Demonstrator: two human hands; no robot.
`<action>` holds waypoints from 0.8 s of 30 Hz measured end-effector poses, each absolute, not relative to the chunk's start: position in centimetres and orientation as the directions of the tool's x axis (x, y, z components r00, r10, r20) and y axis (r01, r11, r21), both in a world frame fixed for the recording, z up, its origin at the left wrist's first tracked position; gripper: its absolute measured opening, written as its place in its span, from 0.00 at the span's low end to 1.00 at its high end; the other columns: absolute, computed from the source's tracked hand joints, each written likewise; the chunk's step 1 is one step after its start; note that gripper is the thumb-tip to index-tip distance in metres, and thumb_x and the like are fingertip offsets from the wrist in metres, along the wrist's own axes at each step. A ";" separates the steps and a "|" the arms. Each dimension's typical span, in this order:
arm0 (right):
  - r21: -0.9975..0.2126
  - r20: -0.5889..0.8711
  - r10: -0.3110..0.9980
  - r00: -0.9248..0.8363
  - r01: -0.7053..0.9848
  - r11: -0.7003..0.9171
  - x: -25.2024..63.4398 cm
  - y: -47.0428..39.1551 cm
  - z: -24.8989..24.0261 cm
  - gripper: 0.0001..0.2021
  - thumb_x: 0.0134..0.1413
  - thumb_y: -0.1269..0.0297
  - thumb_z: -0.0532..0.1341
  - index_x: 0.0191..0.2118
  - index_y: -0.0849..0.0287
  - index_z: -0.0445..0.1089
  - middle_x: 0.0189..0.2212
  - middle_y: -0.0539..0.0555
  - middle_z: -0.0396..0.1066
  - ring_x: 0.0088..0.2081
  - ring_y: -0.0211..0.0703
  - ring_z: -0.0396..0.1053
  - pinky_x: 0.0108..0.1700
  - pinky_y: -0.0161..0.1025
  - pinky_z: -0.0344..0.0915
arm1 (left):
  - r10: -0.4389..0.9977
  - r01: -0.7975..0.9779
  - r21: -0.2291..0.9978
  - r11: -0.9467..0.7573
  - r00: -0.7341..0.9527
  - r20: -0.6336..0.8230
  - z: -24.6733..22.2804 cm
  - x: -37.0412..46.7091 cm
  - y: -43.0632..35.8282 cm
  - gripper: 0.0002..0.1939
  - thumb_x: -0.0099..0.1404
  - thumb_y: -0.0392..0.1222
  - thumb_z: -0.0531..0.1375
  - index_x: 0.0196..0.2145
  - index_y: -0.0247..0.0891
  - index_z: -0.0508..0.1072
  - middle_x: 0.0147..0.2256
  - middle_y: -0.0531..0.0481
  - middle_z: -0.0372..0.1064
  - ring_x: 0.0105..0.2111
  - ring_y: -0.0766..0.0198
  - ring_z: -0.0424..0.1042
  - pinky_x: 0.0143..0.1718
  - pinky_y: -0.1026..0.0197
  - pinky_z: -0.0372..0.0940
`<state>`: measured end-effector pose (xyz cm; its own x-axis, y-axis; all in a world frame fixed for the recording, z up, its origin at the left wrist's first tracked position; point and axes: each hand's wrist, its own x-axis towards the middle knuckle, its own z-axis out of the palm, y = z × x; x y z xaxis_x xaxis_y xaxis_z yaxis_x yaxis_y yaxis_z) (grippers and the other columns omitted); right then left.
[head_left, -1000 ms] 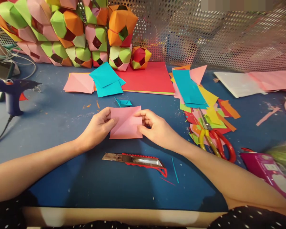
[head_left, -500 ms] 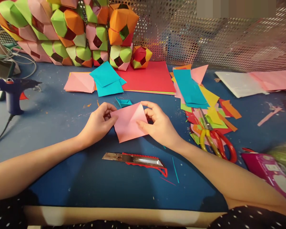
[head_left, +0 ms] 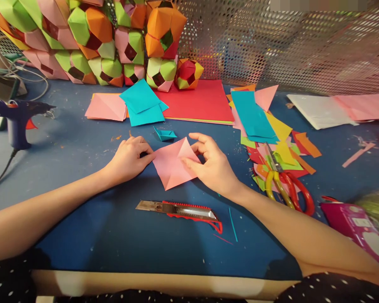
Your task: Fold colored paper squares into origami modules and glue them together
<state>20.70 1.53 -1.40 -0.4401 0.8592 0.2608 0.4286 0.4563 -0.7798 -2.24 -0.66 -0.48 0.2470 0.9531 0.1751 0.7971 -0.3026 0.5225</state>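
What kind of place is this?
It looks like a craft table, maybe in a workshop or at home. You can see pink paper being folded, scissors on colorful scraps, and folded paper shapes piled at the back.

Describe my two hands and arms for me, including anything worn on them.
Both the left hand and the right hand are bare, with no gloves, and no ring, watch or bracelet shows. The forearms are uncovered. Black cloth with small white dots shows by both elbows, probably short sleeves.
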 end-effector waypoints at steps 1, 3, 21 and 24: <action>-0.721 0.316 0.822 -0.475 0.442 0.533 20.7 1.6 -1.4 0.19 0.53 0.69 0.58 0.51 0.56 0.57 0.34 0.51 0.69 0.34 0.40 0.67 0.36 0.39 0.64 | 0.948 0.805 0.500 -0.319 0.261 0.184 -0.6 -2.4 -0.6 0.11 0.62 0.41 0.55 0.28 0.37 0.74 0.32 0.49 0.69 0.34 0.62 0.66 0.39 0.56 0.60; -0.554 0.416 0.690 -0.592 0.437 0.709 20.8 1.6 -1.3 0.09 0.54 0.72 0.55 0.42 0.57 0.64 0.33 0.52 0.69 0.35 0.40 0.66 0.38 0.40 0.62 | 0.941 0.812 0.477 -0.336 0.272 0.201 -0.8 -2.7 -0.4 0.10 0.62 0.40 0.55 0.30 0.38 0.76 0.33 0.48 0.69 0.35 0.61 0.66 0.40 0.55 0.60; -0.102 0.398 0.258 -0.880 0.237 0.966 20.7 1.2 -1.3 0.14 0.54 0.73 0.53 0.45 0.59 0.69 0.43 0.58 0.70 0.45 0.47 0.64 0.43 0.46 0.60 | 0.933 0.758 0.545 -0.358 0.265 0.244 -1.0 -3.1 0.0 0.08 0.59 0.35 0.55 0.30 0.36 0.75 0.32 0.48 0.70 0.35 0.61 0.67 0.41 0.57 0.62; -0.050 0.385 0.232 -0.893 0.231 0.972 20.7 1.2 -1.3 0.14 0.54 0.73 0.53 0.45 0.58 0.70 0.43 0.57 0.70 0.45 0.47 0.63 0.43 0.45 0.59 | 0.929 0.743 0.558 -0.368 0.271 0.252 -1.0 -3.1 0.1 0.08 0.58 0.35 0.56 0.30 0.35 0.75 0.32 0.48 0.71 0.35 0.61 0.68 0.42 0.57 0.62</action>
